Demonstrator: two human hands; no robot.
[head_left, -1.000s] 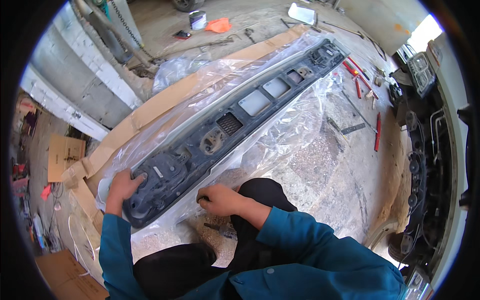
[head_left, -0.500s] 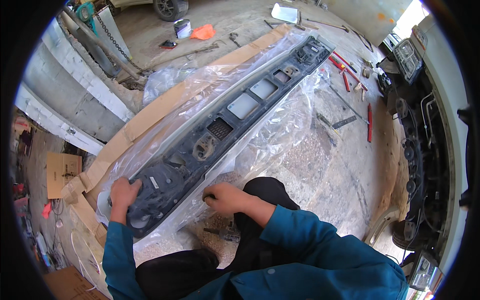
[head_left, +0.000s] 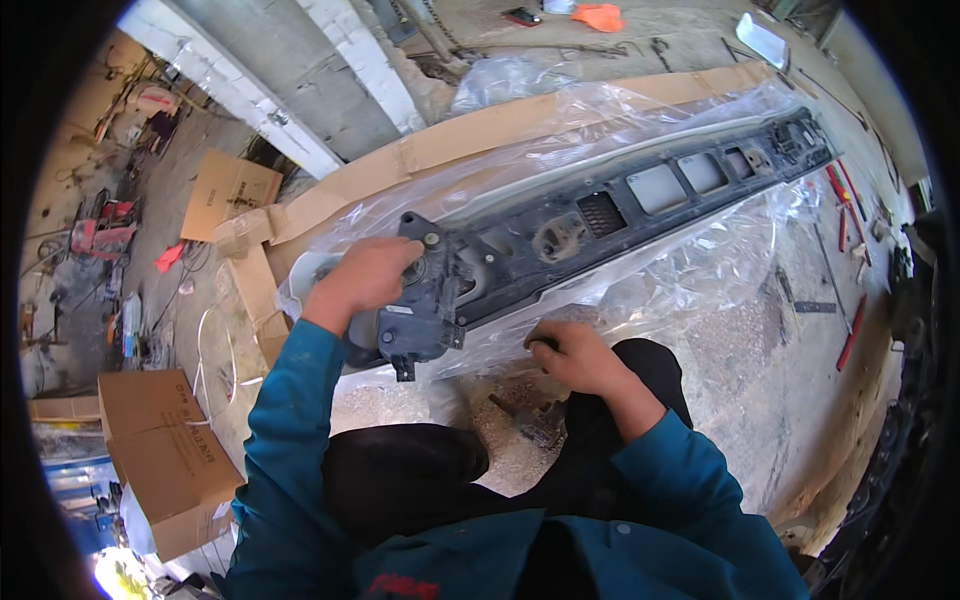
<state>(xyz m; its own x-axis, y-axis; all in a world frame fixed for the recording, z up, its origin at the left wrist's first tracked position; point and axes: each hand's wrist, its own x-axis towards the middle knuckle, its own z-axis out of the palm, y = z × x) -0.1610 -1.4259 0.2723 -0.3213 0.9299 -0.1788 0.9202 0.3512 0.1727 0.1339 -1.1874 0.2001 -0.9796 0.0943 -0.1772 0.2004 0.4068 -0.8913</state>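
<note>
My left hand [head_left: 368,275] grips a bulky black plastic housing [head_left: 418,320], raised and tilted over the near-left end of a long dark vehicle panel [head_left: 530,240]. The housing has brackets and a round fitting on it. The panel lies face down on clear plastic sheeting, with several cut-outs along it. My right hand [head_left: 575,355] is closed near my knee, beside the panel's near edge. Something small and dark shows between its thumb and fingers, too little to name. On the floor between my legs sits a dark tool-like object [head_left: 538,418], partly hidden.
Flattened cardboard [head_left: 480,130] runs along the panel's far side under plastic sheeting [head_left: 690,285]. Cardboard boxes [head_left: 165,450] stand at left. Red-handled tools [head_left: 852,335] and a dark flat bar [head_left: 815,307] lie at right. White-painted posts [head_left: 250,90] rise at the far left.
My left hand has lifted the black housing off the panel's left end and tilted it. My view has swung to the left; the right hand stays closed near my knee.
</note>
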